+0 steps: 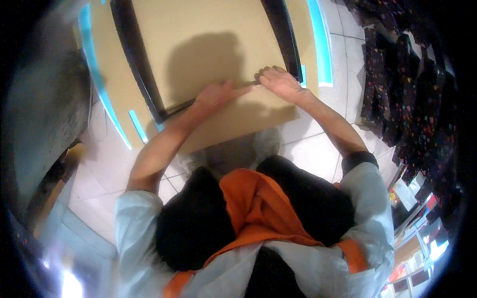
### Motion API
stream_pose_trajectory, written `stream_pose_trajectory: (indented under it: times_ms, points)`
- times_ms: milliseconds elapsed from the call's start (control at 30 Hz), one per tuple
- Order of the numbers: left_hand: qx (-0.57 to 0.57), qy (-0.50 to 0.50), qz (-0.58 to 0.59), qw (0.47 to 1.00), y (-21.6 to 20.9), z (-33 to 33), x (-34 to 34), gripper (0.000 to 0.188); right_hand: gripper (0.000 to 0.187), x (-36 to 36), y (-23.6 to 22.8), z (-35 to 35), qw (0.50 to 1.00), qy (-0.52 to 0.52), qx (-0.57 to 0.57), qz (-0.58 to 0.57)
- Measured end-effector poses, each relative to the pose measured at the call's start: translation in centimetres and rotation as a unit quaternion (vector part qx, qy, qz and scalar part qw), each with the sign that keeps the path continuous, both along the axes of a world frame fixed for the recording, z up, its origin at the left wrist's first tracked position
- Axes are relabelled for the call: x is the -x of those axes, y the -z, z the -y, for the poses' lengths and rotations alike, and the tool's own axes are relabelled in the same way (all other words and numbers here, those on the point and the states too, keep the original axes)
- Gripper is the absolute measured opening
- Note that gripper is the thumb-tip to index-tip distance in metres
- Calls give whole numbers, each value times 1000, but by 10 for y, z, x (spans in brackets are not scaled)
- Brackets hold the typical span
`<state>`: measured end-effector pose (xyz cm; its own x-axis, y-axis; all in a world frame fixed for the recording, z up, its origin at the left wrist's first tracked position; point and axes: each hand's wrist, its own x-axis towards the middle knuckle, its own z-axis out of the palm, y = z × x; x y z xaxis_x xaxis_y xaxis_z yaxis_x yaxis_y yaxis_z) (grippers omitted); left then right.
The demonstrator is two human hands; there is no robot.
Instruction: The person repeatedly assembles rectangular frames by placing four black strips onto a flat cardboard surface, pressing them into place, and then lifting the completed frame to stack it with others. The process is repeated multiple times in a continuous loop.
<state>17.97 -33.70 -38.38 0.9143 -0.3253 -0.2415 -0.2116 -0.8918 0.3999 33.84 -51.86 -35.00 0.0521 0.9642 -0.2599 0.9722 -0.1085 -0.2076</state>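
A large tan sheet, like cardboard, lies low in front of my knees. On it rests a black strip frame: a left side strip, a right side strip and a thin near strip running across. My left hand is closed at the near strip, its thumb side pointing right along the edge; its fingers are blurred. Close to the frame's near right corner, my right hand curls its fingers over the same strip. The hands are a short gap apart. My palms hide the strip beneath them.
Light blue strips border the sheet, with a short blue piece at the near left. Tiled floor surrounds it. Dark flowered fabric hangs or lies at right. A grey surface stands at left.
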Motion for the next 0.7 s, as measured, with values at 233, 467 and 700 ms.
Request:
stream_pose_trajectory:
  times_ms: [233, 467, 700]
  points:
    - [38, -27, -85, 995, -22, -3, -8, 55, 38, 34, 4, 92, 755, 597, -222, -159]
    - [56, -29, -41, 997, -24, -11, -4, 54, 48, 87, -33, 92, 335, 691, -110, -631]
    - [93, 44, -113, 988, -30, -25, -19, 55, 28, 45, -47, 48, 959, 233, -141, -75]
